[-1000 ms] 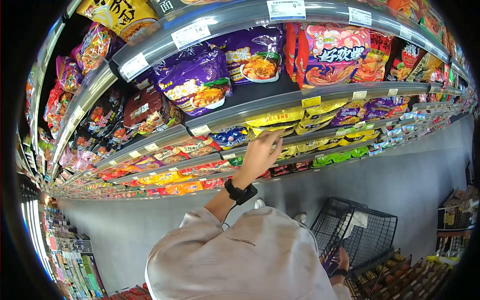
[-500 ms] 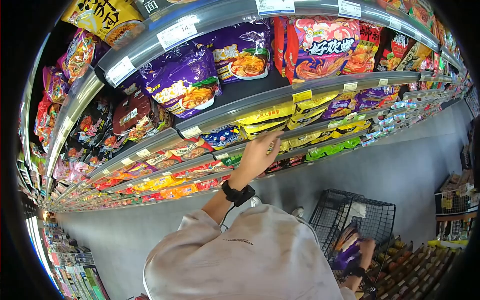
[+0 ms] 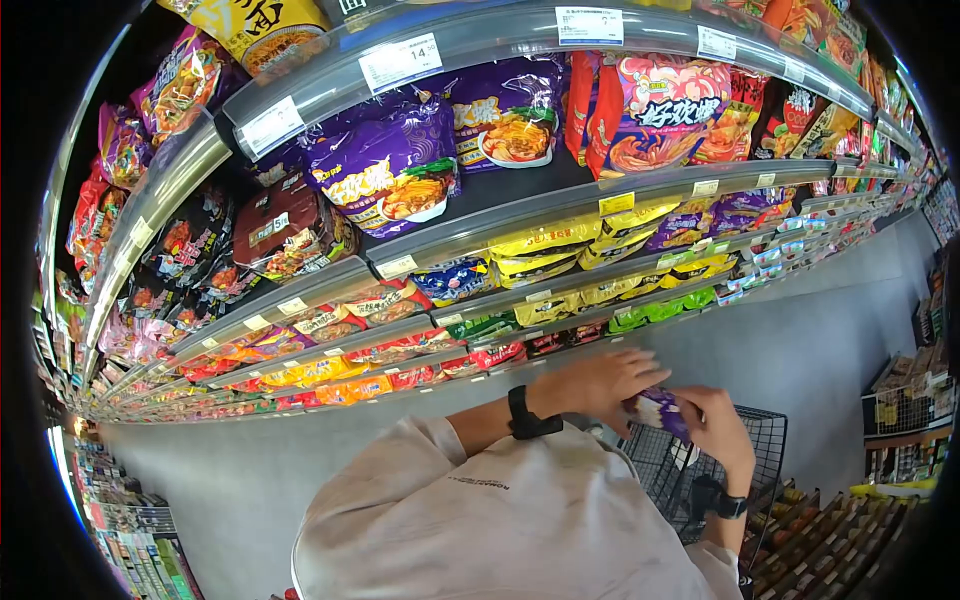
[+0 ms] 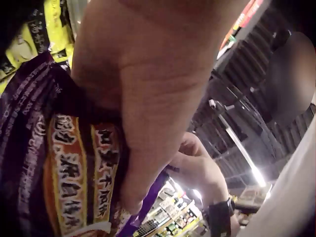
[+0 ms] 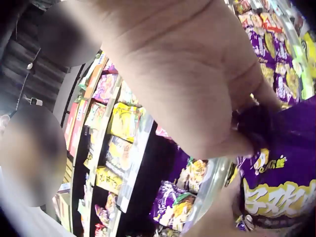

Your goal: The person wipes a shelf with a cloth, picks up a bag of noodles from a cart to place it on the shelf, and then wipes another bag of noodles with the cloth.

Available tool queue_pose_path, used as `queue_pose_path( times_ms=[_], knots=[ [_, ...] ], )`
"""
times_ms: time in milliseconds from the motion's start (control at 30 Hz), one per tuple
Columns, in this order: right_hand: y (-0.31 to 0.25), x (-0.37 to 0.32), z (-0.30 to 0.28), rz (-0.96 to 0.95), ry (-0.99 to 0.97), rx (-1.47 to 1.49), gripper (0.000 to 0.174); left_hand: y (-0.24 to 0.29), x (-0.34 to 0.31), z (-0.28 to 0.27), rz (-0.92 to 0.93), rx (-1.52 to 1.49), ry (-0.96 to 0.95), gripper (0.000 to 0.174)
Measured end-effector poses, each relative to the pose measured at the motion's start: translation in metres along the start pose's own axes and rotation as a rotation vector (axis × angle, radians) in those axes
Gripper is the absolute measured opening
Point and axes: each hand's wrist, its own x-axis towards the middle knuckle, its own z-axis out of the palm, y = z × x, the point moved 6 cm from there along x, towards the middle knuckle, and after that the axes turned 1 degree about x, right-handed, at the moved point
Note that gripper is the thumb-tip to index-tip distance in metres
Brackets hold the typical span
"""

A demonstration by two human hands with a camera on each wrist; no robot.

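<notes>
A printed, glossy purple plastic food bag (image 3: 660, 412) is between two hands near a black wire shopping cart (image 3: 768, 414). The right hand (image 3: 722, 432) pinches its edge; the left hand (image 3: 598, 386) touches it, its grip impossible to tell. Probably light, soft and slippery, the bag best takes hold at its edges. Its visible length slants from far left to near right.
</notes>
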Motion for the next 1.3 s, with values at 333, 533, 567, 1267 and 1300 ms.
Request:
queue_pose_path(
  times_ms=[333,533,567,1267,1300],
  knots=[
    [-0.026,0.05,-0.021,-0.081,0.57,0.238,0.044,-0.071,-0.078,-0.039,-0.73,-0.516,0.379,0.053],
    [-0.028,0.056,-0.006,-0.169,0.614,0.324,0.039,-0.071,-0.107,-0.091,-0.906,-0.864,0.776,0.034],
    [-0.036,0.058,-0.004,-0.211,0.583,0.286,0.039,-0.07,-0.109,-0.096,-0.921,-0.909,0.842,0.032],
    [-0.047,0.123,0.049,-0.282,0.28,0.355,0.091,-0.057,-0.107,-0.156,-0.787,-0.173,0.585,0.052],
    [-0.045,0.125,0.045,-0.293,0.344,0.273,0.091,-0.054,-0.104,-0.162,-0.698,-0.235,0.524,0.062]
  ],
)
